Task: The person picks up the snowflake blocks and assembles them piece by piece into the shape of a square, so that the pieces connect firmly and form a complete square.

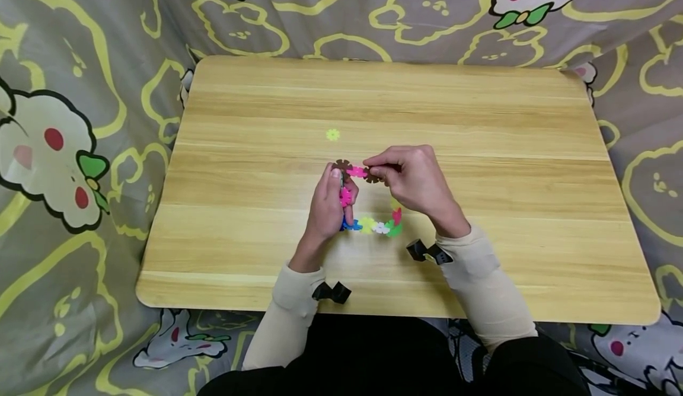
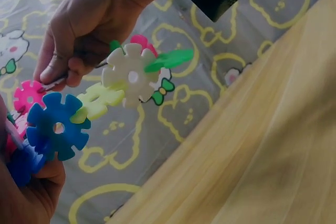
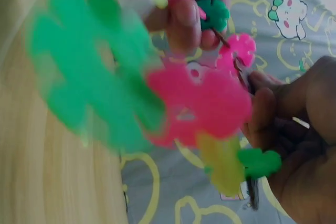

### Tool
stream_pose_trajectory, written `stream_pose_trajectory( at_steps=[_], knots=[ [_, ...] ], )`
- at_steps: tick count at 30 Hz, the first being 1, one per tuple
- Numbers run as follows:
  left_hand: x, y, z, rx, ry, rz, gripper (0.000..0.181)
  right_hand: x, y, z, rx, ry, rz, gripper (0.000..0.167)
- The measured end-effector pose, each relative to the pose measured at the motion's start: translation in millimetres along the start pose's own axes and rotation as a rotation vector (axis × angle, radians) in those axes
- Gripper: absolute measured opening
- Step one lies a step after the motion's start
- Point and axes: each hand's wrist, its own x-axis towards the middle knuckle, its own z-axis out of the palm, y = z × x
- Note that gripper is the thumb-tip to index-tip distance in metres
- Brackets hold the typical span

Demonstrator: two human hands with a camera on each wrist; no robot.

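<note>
A chain of notched, flower-shaped plastic discs hangs between the two hands, above the table. Its upper stretch has a brown disc, a pink disc and another brown disc. The left hand grips the chain's left side, near a blue disc. With thumb and forefinger, the right hand pinches the second brown disc, beside the pink one. The lower stretch holds yellow, a white disc and a green disc, blurred up close. A red-pink disc follows. Fingers partly hide the joints.
A loose yellow-green disc lies on the wooden table, beyond the hands. Patterned grey curtain encloses the table's back and sides. Black camera mounts sit on both wrists.
</note>
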Motion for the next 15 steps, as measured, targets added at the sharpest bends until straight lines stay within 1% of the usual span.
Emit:
stream_pose_trajectory(
  at_steps=[3, 5, 7, 11, 15],
  knots=[
    [0.8, 1.9, -0.4, -0.007, -0.018, 0.004, 0.038, 0.2, -3.7, 1.6, -0.007, 0.014, 0.045, 0.010],
    [1.3, 2.8, -1.6, -0.014, -0.025, 0.006, 0.038, 0.8, -5.0, 2.9, -0.005, 0.022, 0.060, 0.009],
    [2.0, 3.7, -3.4, -0.027, -0.022, 0.010, 0.038, 2.2, -5.4, 4.2, -0.002, 0.026, 0.057, 0.009],
    [3.5, 4.2, -8.2, -0.067, 0.013, 0.031, 0.036, 6.2, -6.0, 5.8, 0.010, 0.013, 0.022, 0.011],
    [3.8, 4.1, -12.1, -0.086, 0.021, 0.052, 0.035, 9.4, -7.9, 3.7, -0.006, -0.009, -0.006, 0.013]
  ],
)
